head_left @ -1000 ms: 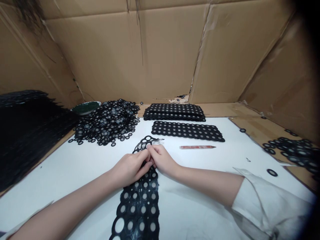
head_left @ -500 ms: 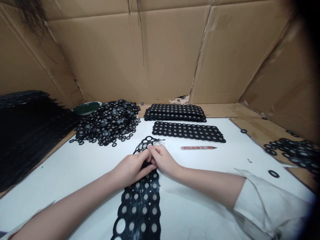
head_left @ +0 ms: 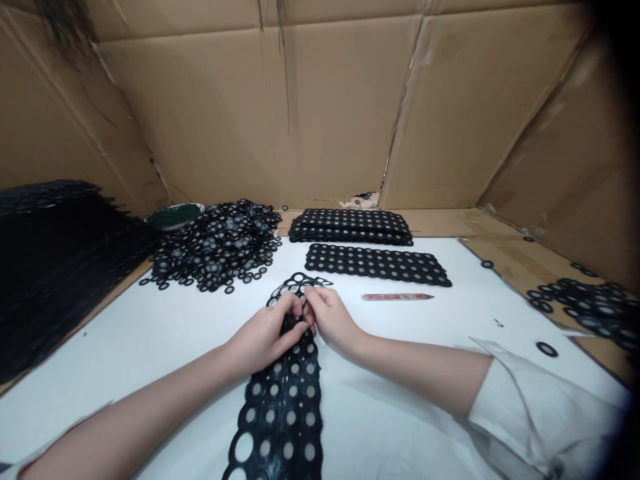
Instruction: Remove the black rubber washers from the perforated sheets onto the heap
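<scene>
A long black perforated sheet (head_left: pixel 280 413) with rows of round discs lies on the white table (head_left: pixel 150 333), running from the bottom edge up to my hands. My left hand (head_left: pixel 265 337) is curled over the sheet, its fingers pinched on the black material. My right hand (head_left: pixel 327 317) meets it fingertip to fingertip, also pinched on the sheet near its far end, where several holes stand empty (head_left: pixel 295 281). The exact spot under the fingertips is hidden.
A heap of loose black rings (head_left: pixel 217 243) lies at the back left beside a green dish (head_left: pixel 174 215). Two stacks of perforated sheets (head_left: pixel 375 261) lie behind a reddish pen-like tool (head_left: pixel 395 297). More rings (head_left: pixel 590 300) lie right. Cardboard walls (head_left: pixel 320 100) enclose the table.
Both hands have crept a little farther up the sheet and their fingers have curled tighter on it. Nothing else has moved.
</scene>
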`<state>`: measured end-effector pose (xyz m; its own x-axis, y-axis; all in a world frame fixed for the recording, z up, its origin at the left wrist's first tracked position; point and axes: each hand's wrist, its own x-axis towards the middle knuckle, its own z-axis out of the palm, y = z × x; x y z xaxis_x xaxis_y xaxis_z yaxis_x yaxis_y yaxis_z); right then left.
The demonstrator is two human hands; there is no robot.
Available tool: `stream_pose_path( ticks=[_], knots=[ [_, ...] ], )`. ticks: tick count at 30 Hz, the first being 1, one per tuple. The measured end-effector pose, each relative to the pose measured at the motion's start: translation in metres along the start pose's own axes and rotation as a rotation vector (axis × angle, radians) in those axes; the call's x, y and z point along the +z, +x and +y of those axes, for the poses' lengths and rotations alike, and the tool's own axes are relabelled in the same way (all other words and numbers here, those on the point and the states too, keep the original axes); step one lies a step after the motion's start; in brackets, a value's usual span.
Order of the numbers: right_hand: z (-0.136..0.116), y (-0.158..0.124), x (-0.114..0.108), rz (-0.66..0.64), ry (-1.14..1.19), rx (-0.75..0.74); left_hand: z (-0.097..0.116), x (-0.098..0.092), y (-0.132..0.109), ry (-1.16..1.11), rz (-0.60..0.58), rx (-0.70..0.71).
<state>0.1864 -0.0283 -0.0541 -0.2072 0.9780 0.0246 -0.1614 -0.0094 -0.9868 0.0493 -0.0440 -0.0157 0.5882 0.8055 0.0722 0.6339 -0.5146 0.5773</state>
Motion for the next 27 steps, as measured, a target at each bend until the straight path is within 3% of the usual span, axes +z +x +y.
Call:
stream_pose_path(
  ticks=[5,12,16,22,24,27],
  knots=[
    [0.005,0.002,-0.001,0.018,0.007,-0.007,-0.004,0.006,-0.001,-0.075,0.019,0.092],
    [0.002,-0.002,0.003,0.183,0.074,0.068,-0.013,0.013,-0.007,0.061,0.264,0.339],
    [0.001,-0.004,0.003,0.194,-0.059,0.007,-0.011,0.015,-0.014,0.1,0.362,0.487],
    [0.012,0.011,-0.009,0.203,-0.221,-0.021,0.003,0.024,-0.031,0.211,0.105,0.808],
    [0.013,0.014,-0.01,0.149,-0.19,-0.061,0.006,0.025,-0.03,0.231,0.112,0.725],
    [0.01,0.011,-0.008,0.09,-0.148,-0.115,0.005,0.021,-0.021,0.15,0.229,0.418]
  ],
)
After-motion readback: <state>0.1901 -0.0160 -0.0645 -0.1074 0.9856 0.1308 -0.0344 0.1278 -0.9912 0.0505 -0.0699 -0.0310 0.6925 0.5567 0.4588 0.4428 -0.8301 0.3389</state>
